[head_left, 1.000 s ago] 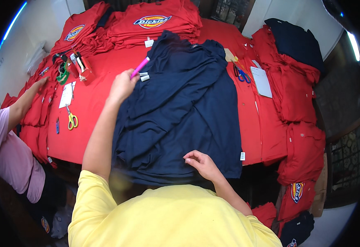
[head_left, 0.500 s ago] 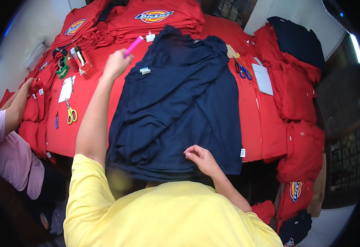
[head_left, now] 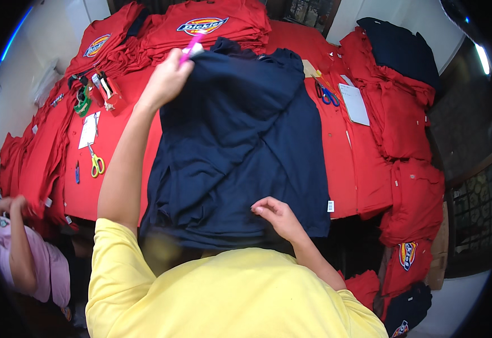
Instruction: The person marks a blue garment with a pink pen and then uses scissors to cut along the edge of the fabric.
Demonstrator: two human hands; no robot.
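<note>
A navy long-sleeved shirt [head_left: 240, 146] lies spread before me on the red-covered table. My left hand [head_left: 171, 78] is raised at its upper left, closed round a pink pen-like stick [head_left: 190, 48]. Navy cloth hangs lifted and slightly blurred right beside those fingers; whether they also grip it is hard to see. A white tag [head_left: 197, 49] shows near the stick. Low over the shirt's front part, my right hand [head_left: 279, 218] has its fingers curled and thumb close to the forefinger; anything between them is hidden. A white label [head_left: 330, 206] sits at the shirt's lower right edge.
Yellow-handled scissors [head_left: 97, 164], a paper slip [head_left: 88, 130] and a red holder [head_left: 110, 96] lie left. Blue scissors [head_left: 329, 97] and a notepad [head_left: 354, 105] lie right. Folded red garments [head_left: 212, 42] ring the table. A co-worker's hands [head_left: 10, 205] are at far left.
My left hand has come down and right to the shirt, and the cloth there has risen. My right hand stays put. The co-worker's hands have drawn back from the red garments.
</note>
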